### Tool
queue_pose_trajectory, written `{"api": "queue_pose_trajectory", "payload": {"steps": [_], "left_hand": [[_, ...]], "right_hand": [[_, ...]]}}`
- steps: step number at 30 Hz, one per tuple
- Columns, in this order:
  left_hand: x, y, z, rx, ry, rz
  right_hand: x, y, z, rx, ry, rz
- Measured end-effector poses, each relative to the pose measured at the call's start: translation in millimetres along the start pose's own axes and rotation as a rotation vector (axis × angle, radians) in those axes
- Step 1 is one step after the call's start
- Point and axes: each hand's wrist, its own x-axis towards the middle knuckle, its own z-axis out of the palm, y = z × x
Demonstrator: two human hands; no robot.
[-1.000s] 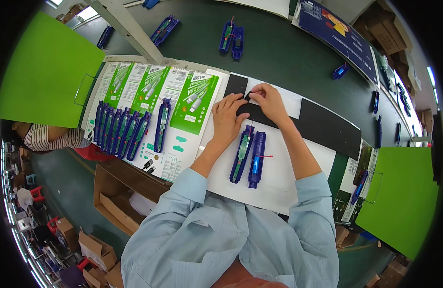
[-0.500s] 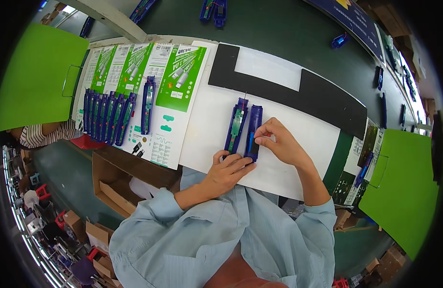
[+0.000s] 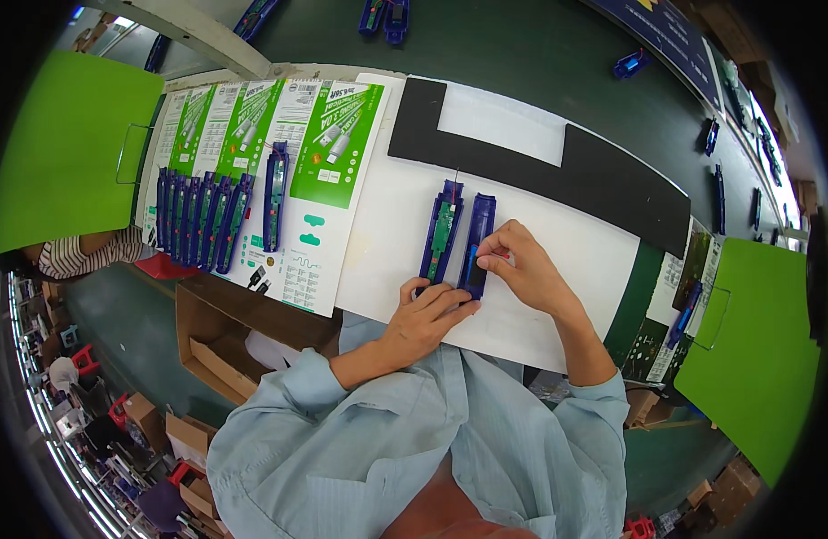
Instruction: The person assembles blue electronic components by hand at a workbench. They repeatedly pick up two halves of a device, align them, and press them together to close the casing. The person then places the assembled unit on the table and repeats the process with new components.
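Observation:
Two long blue plastic housing halves lie side by side on a white sheet in front of me. The left housing half [image 3: 442, 232] carries a narrow green circuit board, and a thin wire sticks up from its far end. A dark strip with a bright blue part shows inside the right housing half [image 3: 477, 242]. My left hand [image 3: 423, 319] is closed over the near ends of both halves. Beside the right half, my right hand [image 3: 522, 268] pinches with thumb and forefinger; what lies between the fingertips is too small to make out.
Several blue housings with circuit boards [image 3: 203, 220] stand in a row on printed green-and-white card [image 3: 315, 238] at left, with another single housing [image 3: 275, 198] near them. Black L-shaped board [image 3: 612, 180] borders the sheet. Green panels [image 3: 68, 153] flank both sides. Blue parts [image 3: 629, 64] lie on the dark green surface beyond.
Blue parts on the far green surface have shifted slightly left. Both hands keep nearly the same position at the two housing halves.

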Motion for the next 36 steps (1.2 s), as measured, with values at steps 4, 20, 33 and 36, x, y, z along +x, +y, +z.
{"api": "queue_pose_trajectory", "payload": {"steps": [4,20,33,36], "left_hand": [[1,0,-1,-0.010,0.002,-0.006],[-8,-3,-3,-0.088,0.008,-0.065],[62,-37,-35,0.039,0.283,-0.092],[65,-41,-32,0.063,0.247,-0.054]], "right_hand": [[-2,4,4,-0.064,0.035,-0.042],[-18,19,8,0.237,0.113,-0.025],[9,0,27,0.117,0.192,-0.144],[6,2,31,0.109,0.206,-0.171]]}}
